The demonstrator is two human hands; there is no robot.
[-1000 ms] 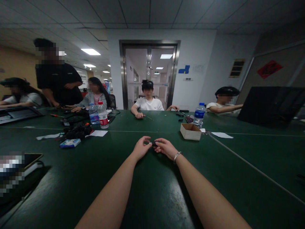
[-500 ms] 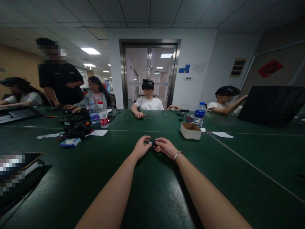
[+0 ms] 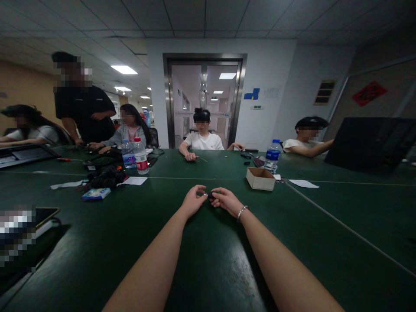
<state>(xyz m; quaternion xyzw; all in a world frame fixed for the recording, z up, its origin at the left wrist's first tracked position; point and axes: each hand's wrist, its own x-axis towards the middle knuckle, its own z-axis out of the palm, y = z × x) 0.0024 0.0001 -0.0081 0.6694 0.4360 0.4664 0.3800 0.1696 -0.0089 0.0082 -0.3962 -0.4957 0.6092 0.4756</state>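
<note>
Above the green table [image 3: 208,242], my two hands come together around a small black object [image 3: 210,195] with a shiny, silvery end. My right hand [image 3: 226,202], wearing a silver bracelet at the wrist, pinches the black part between thumb and fingers. Thumb and forefinger of my left hand [image 3: 194,201] close at the silvery end. The fingers cover much of the object, and it is too small to tell its kind. A small open cardboard box [image 3: 260,181] stands beyond my right hand.
Behind the box is a blue-labelled water bottle [image 3: 273,156]. Two more bottles [image 3: 140,158] stand at the left, near dark tangled gear [image 3: 105,177] and a blue-white packet [image 3: 96,193]. Co-workers sit around the table; one person stands at left. A black monitor [image 3: 367,143] is at right.
My hands stay almost where they were, with the small object still between them. The co-worker at right has lowered an arm from the monitor's top edge.
</note>
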